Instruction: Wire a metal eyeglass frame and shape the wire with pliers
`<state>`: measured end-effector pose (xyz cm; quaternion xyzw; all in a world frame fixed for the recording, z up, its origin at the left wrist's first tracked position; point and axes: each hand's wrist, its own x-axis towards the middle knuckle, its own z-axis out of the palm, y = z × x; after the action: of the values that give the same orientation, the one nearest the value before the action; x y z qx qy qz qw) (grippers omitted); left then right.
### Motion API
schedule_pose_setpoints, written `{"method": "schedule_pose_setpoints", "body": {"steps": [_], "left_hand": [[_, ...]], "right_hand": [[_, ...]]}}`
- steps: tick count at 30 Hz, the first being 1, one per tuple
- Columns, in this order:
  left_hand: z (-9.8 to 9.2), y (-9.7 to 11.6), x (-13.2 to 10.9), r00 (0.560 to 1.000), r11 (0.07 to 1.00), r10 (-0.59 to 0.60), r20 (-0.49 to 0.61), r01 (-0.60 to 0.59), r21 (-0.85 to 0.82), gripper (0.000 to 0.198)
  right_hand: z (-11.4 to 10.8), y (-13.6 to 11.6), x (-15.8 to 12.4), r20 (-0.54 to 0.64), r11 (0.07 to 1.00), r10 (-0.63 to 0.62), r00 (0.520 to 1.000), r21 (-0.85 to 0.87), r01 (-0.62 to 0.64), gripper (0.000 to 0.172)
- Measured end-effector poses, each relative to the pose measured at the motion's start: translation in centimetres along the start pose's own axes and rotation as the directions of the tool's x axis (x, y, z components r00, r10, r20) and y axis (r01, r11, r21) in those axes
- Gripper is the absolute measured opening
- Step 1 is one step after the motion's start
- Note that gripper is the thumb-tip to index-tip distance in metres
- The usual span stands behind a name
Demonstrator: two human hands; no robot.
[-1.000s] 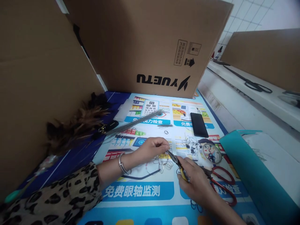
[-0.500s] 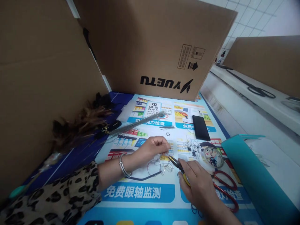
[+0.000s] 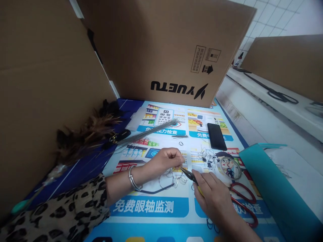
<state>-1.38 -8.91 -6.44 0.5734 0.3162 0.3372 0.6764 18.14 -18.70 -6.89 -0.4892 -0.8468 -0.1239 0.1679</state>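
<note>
My left hand (image 3: pixel 169 162) is closed in a pinch over the middle of the printed table cover, thumb against the fingers. Thin looped wire (image 3: pixel 179 179) shows just below its fingertips; the exact piece between them is too small to make out well. In my right hand (image 3: pixel 213 190) is a pair of needle-nose pliers (image 3: pixel 188 173) with dark jaws and yellow handles. The plier tips point left and meet the spot right by my left fingertips. Their jaws look nearly closed. The handles are mostly hidden in my palm.
Red-handled scissors (image 3: pixel 243 193) lie beside my right wrist. A round clear dish (image 3: pixel 238 169), a black phone (image 3: pixel 217 136) and a teal box (image 3: pixel 275 188) stand to the right. Straight wires (image 3: pixel 151 130) lie farther back. Brown feathers (image 3: pixel 85 127) are at left; a cardboard panel (image 3: pixel 141 43) closes the back.
The pliers have rolled slightly in my right hand and their jaws look closer together, with less yellow handle showing. My left hand stays nearly in place.
</note>
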Motion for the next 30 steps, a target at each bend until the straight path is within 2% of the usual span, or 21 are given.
{"method": "schedule_pose_setpoints", "body": {"steps": [11, 22, 30], "left_hand": [[-0.07, 0.14, -0.14, 0.998, 0.998, -0.027, 0.048, 0.024, 0.051, 0.019], [0.08, -0.46, -0.05, 0.997, 0.998, -0.058, 0.057, 0.058, 0.002, 0.018], [0.29, 0.06, -0.25, 0.998, 0.994, -0.057, 0.021, 0.055, 0.095, 0.019]], "right_hand": [[0.34, 0.16, -0.39, 0.035, 0.997, -0.019, 0.999, -0.081, 0.021, 0.04], [0.07, 0.2, -0.44, 0.009, 0.985, -0.06, 0.998, -0.161, 0.061, 0.039], [-0.13, 0.21, -0.5, 0.024, 0.982, -0.078, 0.997, -0.172, 0.081, 0.041]]}}
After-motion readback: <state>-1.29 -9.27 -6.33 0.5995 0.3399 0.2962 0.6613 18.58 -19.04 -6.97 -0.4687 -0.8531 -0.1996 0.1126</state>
